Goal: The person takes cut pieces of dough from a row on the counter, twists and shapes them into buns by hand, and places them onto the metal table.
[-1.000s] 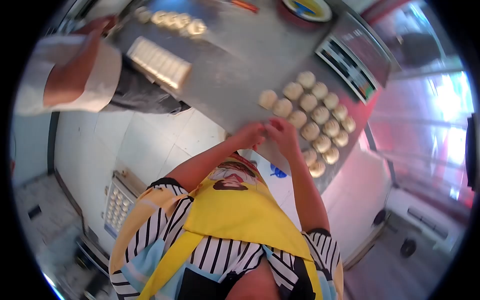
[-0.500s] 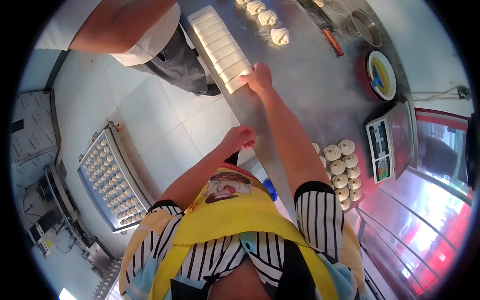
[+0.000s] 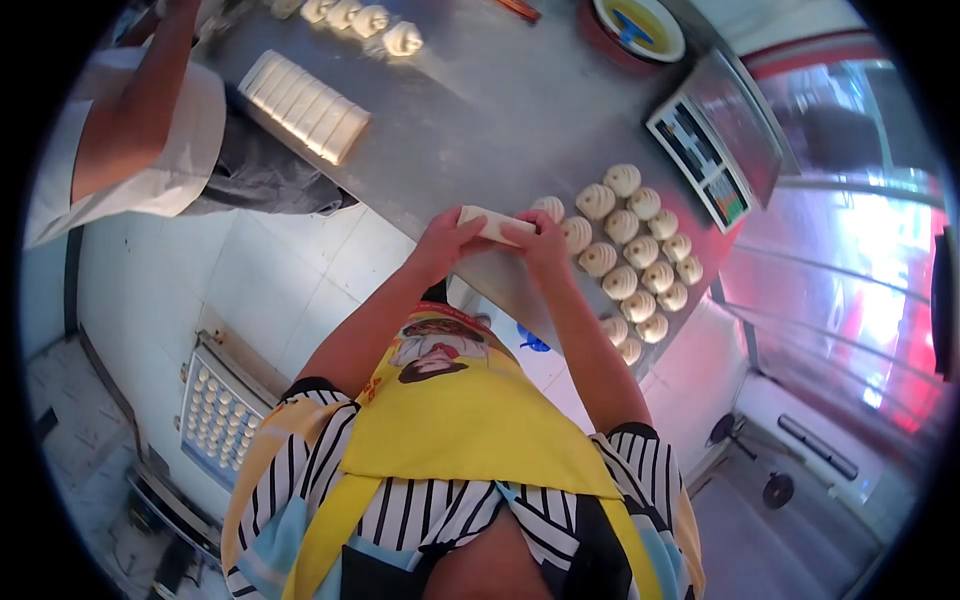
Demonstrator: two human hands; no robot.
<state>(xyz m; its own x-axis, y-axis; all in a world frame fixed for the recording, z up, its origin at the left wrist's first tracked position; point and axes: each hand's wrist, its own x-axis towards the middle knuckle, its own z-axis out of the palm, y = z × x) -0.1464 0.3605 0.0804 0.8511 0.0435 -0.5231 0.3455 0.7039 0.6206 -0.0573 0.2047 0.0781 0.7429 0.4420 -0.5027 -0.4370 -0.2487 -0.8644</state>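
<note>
A pale, flat strip of dough (image 3: 497, 225) is stretched between my two hands, over the near edge of the metal table. My left hand (image 3: 445, 240) grips its left end, and my right hand (image 3: 543, 243) pinches its right end. Just right of my right hand sit several twisted dough buns (image 3: 622, 226) in rows, with swirled layers. Farther off at upper left lies a row of cut dough strips (image 3: 305, 106), side by side along the table's edge.
On the steel table (image 3: 450, 110), a digital scale (image 3: 700, 160) stands at right and a bowl of yellow liquid (image 3: 655, 30) with a blue utensil behind it. More twisted buns (image 3: 370, 20) lie at the back. A co-worker (image 3: 140, 130) stands at left. A tray of small buns (image 3: 215, 415) is at lower left.
My right hand has come back from the row of cut strips with one strip. My left hand has risen to take its other end. The view has turned toward the buns at right.
</note>
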